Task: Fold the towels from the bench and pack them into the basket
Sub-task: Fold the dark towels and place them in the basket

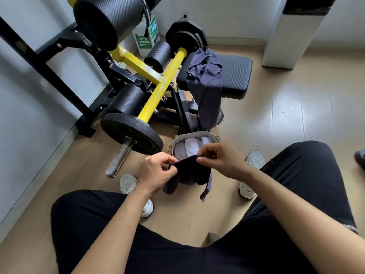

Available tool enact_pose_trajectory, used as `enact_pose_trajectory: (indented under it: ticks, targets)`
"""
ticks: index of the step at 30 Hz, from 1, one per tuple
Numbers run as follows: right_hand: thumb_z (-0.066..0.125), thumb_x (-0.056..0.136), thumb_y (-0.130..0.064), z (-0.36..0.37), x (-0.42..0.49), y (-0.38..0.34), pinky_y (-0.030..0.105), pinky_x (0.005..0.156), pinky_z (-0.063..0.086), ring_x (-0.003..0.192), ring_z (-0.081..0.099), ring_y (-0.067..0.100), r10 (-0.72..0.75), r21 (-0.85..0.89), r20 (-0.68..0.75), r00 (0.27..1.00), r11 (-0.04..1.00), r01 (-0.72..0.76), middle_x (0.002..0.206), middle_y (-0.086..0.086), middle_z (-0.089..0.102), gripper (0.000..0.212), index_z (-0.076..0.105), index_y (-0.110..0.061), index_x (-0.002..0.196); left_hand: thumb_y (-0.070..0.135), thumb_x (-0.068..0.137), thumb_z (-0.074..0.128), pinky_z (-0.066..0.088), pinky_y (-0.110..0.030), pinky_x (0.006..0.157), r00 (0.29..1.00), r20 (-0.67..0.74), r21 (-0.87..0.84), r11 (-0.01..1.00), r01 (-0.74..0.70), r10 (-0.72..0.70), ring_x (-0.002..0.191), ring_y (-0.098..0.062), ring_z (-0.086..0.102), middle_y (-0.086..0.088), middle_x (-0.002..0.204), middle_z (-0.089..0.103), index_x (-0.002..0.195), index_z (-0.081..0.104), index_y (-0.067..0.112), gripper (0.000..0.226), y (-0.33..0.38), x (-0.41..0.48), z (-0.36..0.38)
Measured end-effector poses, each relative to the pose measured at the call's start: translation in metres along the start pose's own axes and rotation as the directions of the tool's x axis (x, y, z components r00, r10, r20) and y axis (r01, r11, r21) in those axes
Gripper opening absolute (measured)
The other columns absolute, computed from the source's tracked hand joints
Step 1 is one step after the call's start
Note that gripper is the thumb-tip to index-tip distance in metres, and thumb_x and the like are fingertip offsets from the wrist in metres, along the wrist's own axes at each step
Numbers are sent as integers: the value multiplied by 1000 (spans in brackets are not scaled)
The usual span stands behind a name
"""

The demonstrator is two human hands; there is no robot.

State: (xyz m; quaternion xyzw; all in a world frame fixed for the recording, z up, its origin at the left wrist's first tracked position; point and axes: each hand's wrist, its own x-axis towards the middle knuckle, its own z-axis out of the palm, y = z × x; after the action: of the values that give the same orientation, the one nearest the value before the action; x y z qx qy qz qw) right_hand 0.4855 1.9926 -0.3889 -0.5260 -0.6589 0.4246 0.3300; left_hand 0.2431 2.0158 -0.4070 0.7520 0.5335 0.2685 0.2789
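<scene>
Two hands (158, 172) (221, 161) pinch towel (189, 172); label (143, 41) reads 80%.

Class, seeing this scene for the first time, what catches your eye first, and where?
The weight machine's yellow bar, upper left, stands out. In the centre, the left hand and right hand pinch a dark towel above a basket of pale folded towels. A purple towel hangs off the bench behind.

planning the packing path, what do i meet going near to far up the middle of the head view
held towel → basket → draped towel → far weight
</scene>
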Motion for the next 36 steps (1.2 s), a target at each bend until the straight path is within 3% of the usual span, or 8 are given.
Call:
enact_pose_trajectory:
  ticks: [4, 12, 15, 19, 24, 29, 32, 36]
  targets:
    - [73, 91, -16, -10, 0, 4, 25, 66, 48, 69, 59, 7, 4, 51, -76, 997, 999, 0, 77, 6, 68, 7, 74, -9, 88, 14, 75, 72, 60, -31, 64, 995, 63, -53, 995, 83, -80, 65, -9, 70, 12, 70, 73, 78, 77, 28, 15, -8, 1, 2]
    - [71, 92, -14, -15, -3, 2, 25, 67, 49, 72, 59, 9, 14, 174, -152, 988, 985, 13, 77, -1, 67, 6, 74, -9, 89, 31, 77, 73, 55, -26, 65, 980, 109, 79, 984, 158, -166, 65, -4, 66, 14, 67, 70, 75, 69, 31, 4, -19, 6, 13]
    - [70, 93, -13, -15, -3, 2, 22, 67, 49, 71, 59, 8, 31, 207, -162, 986, 978, 3, 76, -4, 67, 6, 73, -9, 89, 14, 82, 69, 54, -26, 67, 967, 142, -64, 973, 223, -212, 65, -4, 63, 6, 72, 72, 76, 70, 26, 14, -17, 8, 17]
    - [69, 94, -14, -22, 1, 8, 14, 61, 46, 65, 58, 1, 120, 211, -253, 960, 975, -67, 70, -9, 66, 8, 71, -16, 87, 5, 83, 51, 56, -27, 77, 921, 321, -547, 751, 371, -221, 78, -12, 61, -9, 82, 66, 87, 67, 5, 16, -5, 10, 12]
    - [70, 92, -14, -22, 4, 20, 9, 60, 44, 61, 58, -5, 198, 136, -221, 955, 976, -171, 68, -15, 67, 9, 71, -16, 84, 19, 83, 44, 45, -29, 71, 873, 467, -718, 517, 466, -139, 78, -18, 54, -13, 85, 57, 94, 57, -1, 26, 7, 8, 2]
    - [71, 92, -16, -21, 7, 23, 8, 59, 44, 60, 58, -8, 216, 116, -247, 945, 974, -193, 66, -19, 65, 11, 71, -21, 83, 35, 79, 65, 43, -26, 69, 888, 446, -642, 650, 407, -115, 74, -14, 51, -3, 79, 57, 84, 61, 8, 27, 3, 7, -4]
    - [71, 92, -17, -24, 8, 23, 10, 62, 47, 62, 59, -7, 219, 122, -295, 930, 974, -190, 70, -13, 66, 9, 72, -21, 84, 21, 83, 65, 46, -17, 70, 893, 439, -507, 794, 335, -97, 73, -5, 57, 7, 77, 65, 83, 69, 19, 4, -1, 4, -9]
    - [71, 92, -15, -24, 7, 21, 18, 68, 53, 66, 61, -2, 207, 118, -325, 923, 977, -178, 73, -6, 69, 5, 74, -13, 89, 7, 78, 63, 51, -23, 70, 897, 424, -350, 891, 290, -125, 74, -5, 63, 4, 78, 72, 82, 76, 23, 21, -6, 1, -10]
